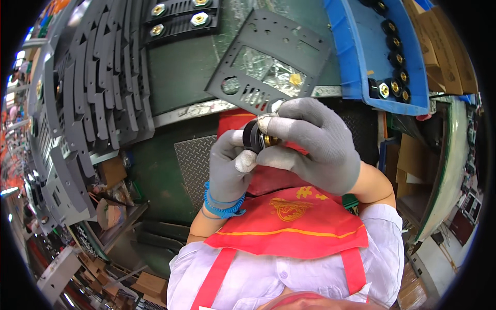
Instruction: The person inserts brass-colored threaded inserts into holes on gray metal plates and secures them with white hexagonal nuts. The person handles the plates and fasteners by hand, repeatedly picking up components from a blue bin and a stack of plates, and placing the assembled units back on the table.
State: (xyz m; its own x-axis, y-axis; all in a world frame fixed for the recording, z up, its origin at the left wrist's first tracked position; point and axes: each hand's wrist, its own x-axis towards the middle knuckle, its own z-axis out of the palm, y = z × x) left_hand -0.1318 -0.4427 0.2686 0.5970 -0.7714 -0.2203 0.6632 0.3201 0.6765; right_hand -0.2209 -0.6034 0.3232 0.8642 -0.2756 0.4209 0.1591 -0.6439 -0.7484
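In front of my chest, both gloved hands meet on a black round connector (251, 136) with a brass threaded middle. My left hand (227, 166) is closed around its black side, a blue coiled band at the wrist. The fingers and thumb of my right hand (318, 142) are closed on its brass side. Just above the right fingertips shows a small silvery ring-shaped piece (276, 105); I cannot tell whether it is held. Beyond my hands, a grey metal panel (217, 78) with cut-outs and holes lies tilted on the green bench (178, 72).
At the right stands a blue bin (351, 62) with several black and brass connectors (396, 85). Grey metal panels (103, 77) stand in a row at the left. A dark panel (181, 28) fitted with connectors lies at the back. Cardboard pieces (439, 46) are beside the bin.
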